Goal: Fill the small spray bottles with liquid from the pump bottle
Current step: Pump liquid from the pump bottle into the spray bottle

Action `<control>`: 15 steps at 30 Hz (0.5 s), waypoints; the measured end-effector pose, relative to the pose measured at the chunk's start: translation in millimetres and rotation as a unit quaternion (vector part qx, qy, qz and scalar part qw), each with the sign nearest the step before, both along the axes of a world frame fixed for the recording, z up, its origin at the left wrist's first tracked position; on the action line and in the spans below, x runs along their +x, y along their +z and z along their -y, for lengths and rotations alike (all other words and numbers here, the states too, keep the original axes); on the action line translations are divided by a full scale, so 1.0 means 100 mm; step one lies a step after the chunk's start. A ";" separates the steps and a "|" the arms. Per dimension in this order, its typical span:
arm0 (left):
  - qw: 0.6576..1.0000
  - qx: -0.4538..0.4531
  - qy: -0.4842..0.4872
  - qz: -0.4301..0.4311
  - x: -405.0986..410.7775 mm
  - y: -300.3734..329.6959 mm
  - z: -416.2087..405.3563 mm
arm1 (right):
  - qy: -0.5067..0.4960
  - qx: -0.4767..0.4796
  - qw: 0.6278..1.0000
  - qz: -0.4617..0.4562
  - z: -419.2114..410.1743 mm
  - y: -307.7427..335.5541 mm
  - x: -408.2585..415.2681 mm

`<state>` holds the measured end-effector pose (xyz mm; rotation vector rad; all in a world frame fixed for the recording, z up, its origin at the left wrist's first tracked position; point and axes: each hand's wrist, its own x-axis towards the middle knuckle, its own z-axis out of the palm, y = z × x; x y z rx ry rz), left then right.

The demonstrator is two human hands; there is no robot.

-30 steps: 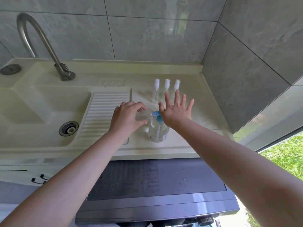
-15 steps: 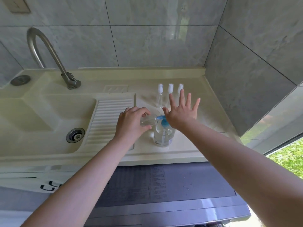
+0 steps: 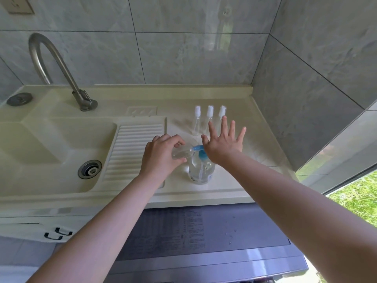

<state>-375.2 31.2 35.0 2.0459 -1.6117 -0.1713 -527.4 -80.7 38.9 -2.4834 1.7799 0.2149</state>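
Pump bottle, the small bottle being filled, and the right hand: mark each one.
pump bottle (image 3: 201,170): head view, on its clear body below the blue pump.
small bottle (image 3: 180,153): head view, on its clear side, gripped by the left hand (image 3: 161,156).
right hand (image 3: 222,145): head view, on the back of the hand.

— Where does the view look from?
— There is one camera, worn on the person's head, looking forward and steeply down over both forearms.
— How near?
— Close: the table (image 3: 234,193) fills the middle, with the sink (image 3: 40,148) at left and the tiled wall (image 3: 183,58) across the top.
— Anything bent?
— The wide lens bows the table's front edge and spreads the arms toward the lower corners.
— Is there a second view?
— No, only this one.
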 end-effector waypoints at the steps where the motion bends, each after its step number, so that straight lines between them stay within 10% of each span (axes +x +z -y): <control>1: 1.000 0.000 0.001 -0.003 0.00 -0.01 0.00 | 0.000 0.007 1.000 0.010 -0.01 -0.02 0.00; 15: 1.000 0.006 -0.001 -0.008 0.00 0.01 -0.02 | 0.000 0.015 1.000 0.011 -0.02 -0.03 -0.05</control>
